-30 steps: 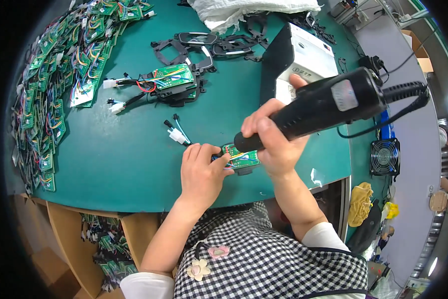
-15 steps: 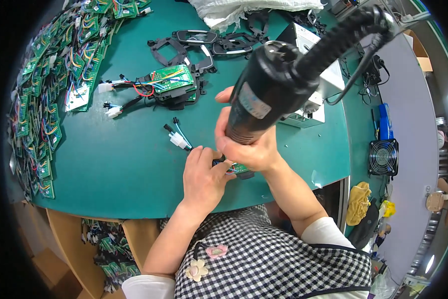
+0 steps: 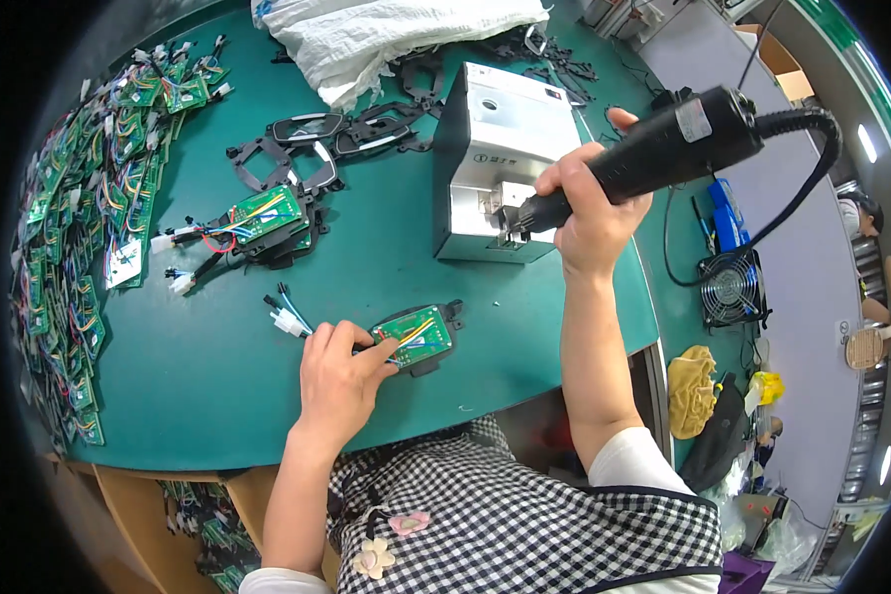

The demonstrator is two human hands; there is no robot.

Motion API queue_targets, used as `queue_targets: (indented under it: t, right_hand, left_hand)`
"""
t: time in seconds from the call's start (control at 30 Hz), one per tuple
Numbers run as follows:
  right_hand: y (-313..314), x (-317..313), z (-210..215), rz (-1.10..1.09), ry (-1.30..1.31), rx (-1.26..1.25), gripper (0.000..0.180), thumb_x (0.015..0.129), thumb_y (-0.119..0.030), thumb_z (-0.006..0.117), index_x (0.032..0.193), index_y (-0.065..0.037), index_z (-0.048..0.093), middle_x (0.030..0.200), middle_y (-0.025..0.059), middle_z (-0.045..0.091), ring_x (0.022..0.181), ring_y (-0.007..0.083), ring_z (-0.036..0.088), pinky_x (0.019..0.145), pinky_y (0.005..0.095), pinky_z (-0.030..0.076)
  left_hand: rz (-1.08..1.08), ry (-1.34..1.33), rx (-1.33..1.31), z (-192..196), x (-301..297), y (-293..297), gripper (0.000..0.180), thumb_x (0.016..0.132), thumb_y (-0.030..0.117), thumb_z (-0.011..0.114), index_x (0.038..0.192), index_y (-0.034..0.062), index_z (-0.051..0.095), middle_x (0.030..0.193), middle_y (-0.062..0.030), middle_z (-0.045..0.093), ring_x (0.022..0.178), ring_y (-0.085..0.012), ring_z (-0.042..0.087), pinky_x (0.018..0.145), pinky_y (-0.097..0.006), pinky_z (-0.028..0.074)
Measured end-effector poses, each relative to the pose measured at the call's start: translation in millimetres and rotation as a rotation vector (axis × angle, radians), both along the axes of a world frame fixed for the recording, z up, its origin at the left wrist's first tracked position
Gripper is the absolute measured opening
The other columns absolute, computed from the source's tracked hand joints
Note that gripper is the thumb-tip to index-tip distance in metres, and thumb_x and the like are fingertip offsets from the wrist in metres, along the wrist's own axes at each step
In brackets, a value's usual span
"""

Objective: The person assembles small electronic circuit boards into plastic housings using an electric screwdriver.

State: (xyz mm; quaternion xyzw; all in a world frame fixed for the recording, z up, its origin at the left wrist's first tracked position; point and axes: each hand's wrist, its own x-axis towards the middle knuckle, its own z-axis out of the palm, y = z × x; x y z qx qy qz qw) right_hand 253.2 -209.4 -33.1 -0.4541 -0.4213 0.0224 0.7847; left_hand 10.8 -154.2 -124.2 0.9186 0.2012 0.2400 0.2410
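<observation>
Lifted away from the circuit board (image 3: 413,338), my right hand (image 3: 586,213) grips the electric screwdriver (image 3: 663,148) at the metal box (image 3: 500,163); my left hand (image 3: 338,381) presses fingertips on the board.

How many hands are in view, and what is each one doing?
2. The left hand presses on a green circuit board on the green table. The right hand holds a black electric screwdriver at a grey box-shaped machine.

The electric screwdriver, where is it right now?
In the head view, the electric screwdriver is in the right hand, raised at upper right with its tip at the metal box, away from the circuit board.
</observation>
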Motion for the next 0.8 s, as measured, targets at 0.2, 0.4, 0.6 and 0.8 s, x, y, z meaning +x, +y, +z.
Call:
queue_targets:
  t: [0.2, 0.4, 0.6, 0.8]
  right_hand:
    - [-22, -21, -8, 0.068, 0.156, -0.021, 0.065, 0.071, 0.002, 0.062, 0.126, 0.005, 0.029, 0.063, 0.0056, 0.054, 0.051, 0.0152, 0.055, 0.052, 0.0284, 0.047]
    - [-38, -96, -34, 0.272, 0.210, -0.023, 0.070, 0.078, -0.010, 0.054, 0.135, -0.009, 0.014, 0.065, 0.0080, 0.047, 0.053, 0.0189, 0.051, 0.055, 0.0349, 0.046]
    - [-24, -123, -45, 0.328, 0.183, -0.156, 0.074, 0.077, -0.006, 0.055, 0.135, -0.005, 0.010, 0.066, 0.0092, 0.048, 0.055, 0.0187, 0.051, 0.058, 0.0353, 0.046]
    - [-17, -124, -55, 0.370, 0.143, -0.238, 0.066, 0.073, 0.002, 0.057, 0.127, 0.002, 0.021, 0.065, 0.0088, 0.052, 0.055, 0.0148, 0.051, 0.056, 0.0271, 0.045]
  left_hand:
    - [-0.090, -0.053, -0.100, -9, 2, 13, 0.024, 0.063, 0.002, 0.069, 0.086, 0.0082, 0.069, 0.072, -0.0039, 0.050, 0.070, -0.0223, 0.044, 0.063, -0.033, 0.038]
    - [-0.096, -0.085, -0.161, -18, 7, 17, 0.020, 0.066, 0.002, 0.069, 0.084, 0.0095, 0.071, 0.067, -0.0029, 0.049, 0.069, -0.0211, 0.043, 0.063, -0.032, 0.038]
    - [-0.082, -0.150, -0.136, -24, 8, 14, 0.017, 0.065, 0.005, 0.070, 0.080, 0.0109, 0.070, 0.068, -0.0002, 0.049, 0.070, -0.0194, 0.044, 0.063, -0.031, 0.037]
    - [-0.068, -0.127, -0.133, -24, 5, 13, 0.018, 0.063, 0.008, 0.071, 0.080, 0.0136, 0.071, 0.067, 0.0002, 0.047, 0.071, -0.0187, 0.044, 0.062, -0.031, 0.036]
